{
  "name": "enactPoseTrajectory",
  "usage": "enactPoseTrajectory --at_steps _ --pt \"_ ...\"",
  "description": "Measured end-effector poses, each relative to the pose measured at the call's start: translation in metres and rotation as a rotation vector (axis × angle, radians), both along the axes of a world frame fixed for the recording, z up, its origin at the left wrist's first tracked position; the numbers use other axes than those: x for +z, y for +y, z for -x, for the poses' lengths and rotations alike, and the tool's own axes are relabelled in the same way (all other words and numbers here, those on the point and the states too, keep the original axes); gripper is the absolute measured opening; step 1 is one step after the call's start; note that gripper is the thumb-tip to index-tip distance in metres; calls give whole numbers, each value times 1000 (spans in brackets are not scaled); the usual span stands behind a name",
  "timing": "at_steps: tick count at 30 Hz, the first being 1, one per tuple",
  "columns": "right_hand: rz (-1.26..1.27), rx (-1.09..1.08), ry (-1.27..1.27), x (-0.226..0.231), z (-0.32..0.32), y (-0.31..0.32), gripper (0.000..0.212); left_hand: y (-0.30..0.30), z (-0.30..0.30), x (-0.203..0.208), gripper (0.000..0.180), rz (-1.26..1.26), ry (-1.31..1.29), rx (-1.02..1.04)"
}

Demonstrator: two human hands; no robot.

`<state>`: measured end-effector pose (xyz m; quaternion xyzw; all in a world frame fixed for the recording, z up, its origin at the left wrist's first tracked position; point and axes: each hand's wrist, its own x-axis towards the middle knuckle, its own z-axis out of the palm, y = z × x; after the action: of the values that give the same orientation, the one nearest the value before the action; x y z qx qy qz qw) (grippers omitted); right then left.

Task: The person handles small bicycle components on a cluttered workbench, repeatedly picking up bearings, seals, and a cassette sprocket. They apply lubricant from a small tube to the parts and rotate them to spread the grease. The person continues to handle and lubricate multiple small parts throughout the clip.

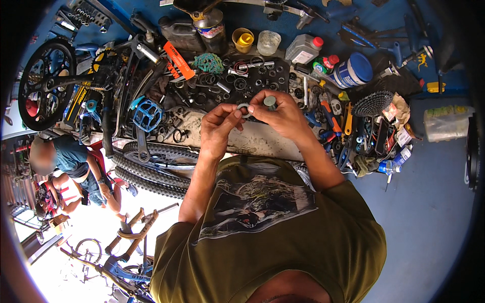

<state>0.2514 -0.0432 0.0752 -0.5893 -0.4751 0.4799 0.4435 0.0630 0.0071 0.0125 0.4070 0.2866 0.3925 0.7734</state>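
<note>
Over the front edge of a crowded workbench, both my hands meet at a small grey metal ring [243, 107]. Thumb and fingers of my left hand [218, 128] pinch the ring from one side. My right hand [281, 120] touches its other side with thumb and fingertip. A greyish-green piece with a round flat head [270, 101] is also tucked among the fingers of my right hand. Behind my hands lies a dark mat [204, 102] strewn with rings, washers and small bike parts.
A blue pedal [147, 115] and a black chainring with crank [46, 83] lie left. Bottles and a blue tub [352, 70] stand at the back. A cassette [372, 103] and tools crowd the right. Tyres [151, 171] hang below the bench; a person [76, 156] sits at far left.
</note>
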Motion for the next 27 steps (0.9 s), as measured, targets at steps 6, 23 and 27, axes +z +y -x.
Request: enactPoseTrajectory --at_steps 6,23,27 --pt "-89 -46 -33 -13 6 2 17 0 -3 2 6 -55 56 25" --pt "-48 -11 -120 -9 0 -3 21 2 -7 16 14 -111 146 -30" --pt "-124 0 -89 -8 5 -4 18 6 -4 16 17 -46 28 -54"
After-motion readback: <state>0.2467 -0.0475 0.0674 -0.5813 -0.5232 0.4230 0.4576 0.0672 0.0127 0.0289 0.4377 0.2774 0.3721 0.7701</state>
